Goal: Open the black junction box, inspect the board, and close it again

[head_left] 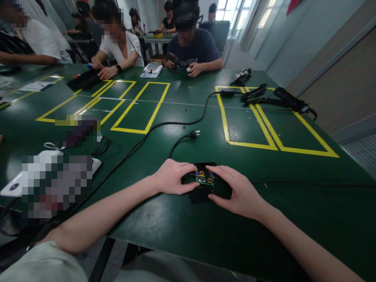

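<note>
A small green circuit board [205, 179] with copper-coloured ring coils lies between my hands, close to the table's front edge. Around it is an opened black plastic casing [202, 195], one part behind the board and another in front. My left hand [173, 176] pinches the board's left side between thumb and fingers. At the right, my right hand [236, 190] curves around the casing, fingertips at its back part and thumb at the front part. A black cord with a plug [194, 134] lies behind my left hand; where it joins the casing is hidden.
Long black cable [158, 124] crosses the green table [293, 219]. Black corded tool parts [288, 100] lie at the back right, within yellow tape outlines [252, 147]. White device [53, 156] and blurred items stand left. Several people sit opposite; one [192, 47] holds a dark tool.
</note>
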{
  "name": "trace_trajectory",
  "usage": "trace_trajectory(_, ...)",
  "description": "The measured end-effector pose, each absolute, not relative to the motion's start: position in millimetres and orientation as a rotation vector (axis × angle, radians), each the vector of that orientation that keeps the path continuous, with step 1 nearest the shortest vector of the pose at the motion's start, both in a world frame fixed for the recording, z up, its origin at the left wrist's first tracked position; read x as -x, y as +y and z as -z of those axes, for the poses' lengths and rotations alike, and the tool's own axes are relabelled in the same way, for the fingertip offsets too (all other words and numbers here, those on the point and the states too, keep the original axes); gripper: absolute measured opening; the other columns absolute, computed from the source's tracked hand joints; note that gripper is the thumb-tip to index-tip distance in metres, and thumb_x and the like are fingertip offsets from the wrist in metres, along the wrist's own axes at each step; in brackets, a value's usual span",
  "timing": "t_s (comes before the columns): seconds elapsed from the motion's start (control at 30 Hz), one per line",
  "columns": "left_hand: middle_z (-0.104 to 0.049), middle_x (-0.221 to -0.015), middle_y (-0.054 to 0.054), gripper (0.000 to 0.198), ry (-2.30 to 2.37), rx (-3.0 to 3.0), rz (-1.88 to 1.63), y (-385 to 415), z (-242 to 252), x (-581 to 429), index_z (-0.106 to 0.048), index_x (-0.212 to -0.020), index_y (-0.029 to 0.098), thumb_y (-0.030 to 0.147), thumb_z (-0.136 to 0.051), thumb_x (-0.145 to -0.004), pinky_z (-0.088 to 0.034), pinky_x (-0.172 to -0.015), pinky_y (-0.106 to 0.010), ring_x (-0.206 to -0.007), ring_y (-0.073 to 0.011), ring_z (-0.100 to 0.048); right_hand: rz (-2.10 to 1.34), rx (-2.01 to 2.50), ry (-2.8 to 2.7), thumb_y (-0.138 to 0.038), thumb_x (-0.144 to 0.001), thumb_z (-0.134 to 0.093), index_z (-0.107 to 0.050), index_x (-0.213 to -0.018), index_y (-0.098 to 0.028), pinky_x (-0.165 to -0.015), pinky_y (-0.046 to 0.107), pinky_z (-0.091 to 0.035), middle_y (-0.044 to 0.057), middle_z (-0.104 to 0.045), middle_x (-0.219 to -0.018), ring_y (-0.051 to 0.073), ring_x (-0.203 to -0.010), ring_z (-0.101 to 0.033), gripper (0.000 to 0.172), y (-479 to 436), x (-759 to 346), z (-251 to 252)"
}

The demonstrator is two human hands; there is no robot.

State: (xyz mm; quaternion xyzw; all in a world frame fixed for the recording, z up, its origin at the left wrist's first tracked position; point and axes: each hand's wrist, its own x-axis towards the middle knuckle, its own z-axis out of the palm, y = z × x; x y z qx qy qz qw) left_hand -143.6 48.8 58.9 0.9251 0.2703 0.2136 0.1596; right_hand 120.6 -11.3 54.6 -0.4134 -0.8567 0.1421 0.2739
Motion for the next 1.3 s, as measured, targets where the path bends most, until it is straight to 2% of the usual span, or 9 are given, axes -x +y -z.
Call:
trace_trajectory(0.07, -0.080, -0.092, -0.003, 0.033, 0.767, -2.627, -0.600, 48, -60, 145, -0.069, -0.110, 0.019, 0.047, -0.061, -0.095, -0.048, -0.060, -0.025, -0.072, -0.0172, -0.075, -0.387, 1.163, -2.305, -0.033, -0.083, -0.077, -0.055, -0.147, -0.024, -0.097, 0.050, -0.061, 0.014, -0.070, -0.130, 0.033, -0.115, -0.071, 0.068, -12, -119, -55)
trace_trajectory(0.13, -0.080, -0.088, -0.002, 0.032, 0.762, -2.627, -0.599, 48, -60, 146, -0.069, -0.108, 0.019, 0.047, -0.063, -0.094, -0.047, -0.058, -0.025, -0.069, -0.0170, -0.074, -0.379, 1.191, -2.309, -0.033, -0.082, -0.077, -0.060, -0.140, -0.023, -0.092, 0.049, -0.061, 0.014, -0.070, -0.127, 0.032, -0.111, -0.071, 0.061, -13, -117, -56)
trace_trajectory(0.27, -0.080, -0.090, -0.003, 0.031, 0.759, -2.640, -0.582, 48, -58, 147, -0.070, -0.106, 0.020, 0.047, -0.062, -0.095, -0.048, -0.060, -0.025, -0.074, -0.0178, -0.076, -0.335, 1.217, -2.307, -0.035, -0.081, -0.078, -0.066, -0.129, -0.021, -0.086, 0.049, -0.061, 0.014, -0.070, -0.120, 0.032, -0.103, -0.069, 0.051, -14, -115, -58)
trace_trajectory(0.43, -0.080, -0.093, -0.004, 0.033, 0.773, -2.637, -0.538, 50, -58, 150, -0.070, -0.114, 0.021, 0.048, -0.060, -0.097, -0.049, -0.063, -0.024, -0.078, -0.0180, -0.076, -0.266, 1.280, -2.314, -0.038, -0.077, -0.081, -0.062, -0.137, -0.019, -0.091, 0.055, -0.059, 0.017, -0.067, -0.128, 0.036, -0.110, -0.065, 0.066, -16, -116, -56)
trace_trajectory(0.57, -0.078, -0.086, -0.002, 0.034, 0.769, -2.664, -0.495, 51, -58, 150, -0.070, -0.112, 0.020, 0.049, -0.061, -0.096, -0.045, -0.058, -0.025, -0.069, -0.0168, -0.073, -0.241, 1.296, -2.353, -0.040, -0.074, -0.082, -0.058, -0.143, -0.019, -0.094, 0.057, -0.058, 0.019, -0.064, -0.135, 0.038, -0.115, -0.063, 0.077, -20, -118, -57)
trace_trajectory(0.77, -0.079, -0.089, -0.002, 0.033, 0.750, -2.687, -0.404, 52, -58, 151, -0.071, -0.112, 0.022, 0.050, -0.062, -0.097, -0.045, -0.061, -0.024, -0.074, -0.0176, -0.074, -0.309, 1.259, -2.371, -0.040, -0.071, -0.084, -0.050, -0.153, -0.022, -0.099, 0.060, -0.056, 0.019, -0.063, -0.139, 0.041, -0.122, -0.060, 0.090, -25, -119, -61)
trace_trajectory(0.83, -0.079, -0.090, -0.003, 0.034, 0.771, -2.689, -0.395, 53, -58, 152, -0.071, -0.113, 0.021, 0.050, -0.062, -0.098, -0.047, -0.062, -0.024, -0.075, -0.0180, -0.074, -0.351, 1.228, -2.352, -0.037, -0.074, -0.082, -0.051, -0.152, -0.022, -0.096, 0.058, -0.058, 0.018, -0.065, -0.135, 0.039, -0.118, -0.062, 0.086, -25, -117, -61)
trace_trajectory(1.03, -0.079, -0.089, -0.002, 0.034, 0.816, -2.690, -0.407, 55, -58, 155, -0.071, -0.116, 0.022, 0.051, -0.064, -0.099, -0.048, -0.063, -0.024, -0.074, -0.0181, -0.074, -0.338, 1.235, -2.247, -0.024, -0.087, -0.072, -0.060, -0.139, -0.024, -0.090, 0.052, -0.061, 0.014, -0.070, -0.124, 0.033, -0.110, -0.066, 0.054, -20, -109, -52)
trace_trajectory(1.3, -0.076, -0.086, -0.002, 0.024, 0.773, -2.639, -0.428, 60, -62, 158, -0.073, -0.113, 0.020, 0.036, -0.062, -0.100, -0.047, -0.060, -0.023, -0.067, -0.0144, -0.070, -0.313, 1.227, -2.201, -0.022, -0.093, -0.065, -0.066, -0.133, -0.024, -0.087, 0.052, -0.062, 0.013, -0.072, -0.118, 0.032, -0.105, -0.066, 0.041, -14, -102, -49)
